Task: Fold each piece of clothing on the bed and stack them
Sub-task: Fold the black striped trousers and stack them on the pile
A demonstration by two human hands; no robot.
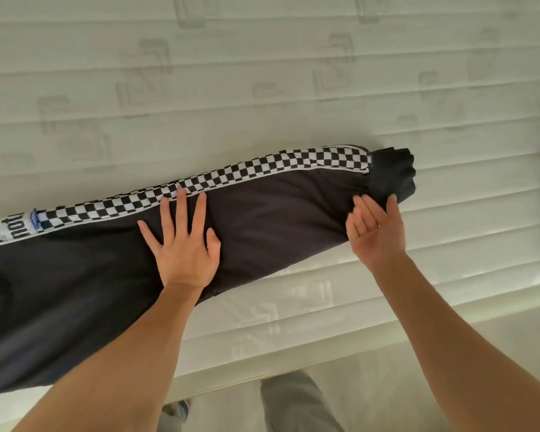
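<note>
Across the pale quilted mattress (pixel 262 73) of the bed lies a pair of dark trousers (pixel 278 219), stretched lengthwise from the left edge of the view toward the right, with a black-and-white checkered stripe (pixel 231 179) running along its far side and a ribbed dark cuff (pixel 393 173) at its right end. On the stripe near the left sits a white label with dark letters (pixel 16 229). The left hand (pixel 184 244) lies flat on the leg of the trousers, fingers spread and straight, its grip released, fingertips reaching the stripe. The right hand (pixel 374 232) is at the cuff end, palm turned inward, fingers nearly straight and touching the fabric just below the cuff; nothing is clasped in it. Below the near edge of the mattress, a grey trouser leg (pixel 293 400) of the person shows over the light floor (pixel 387 385).
</note>
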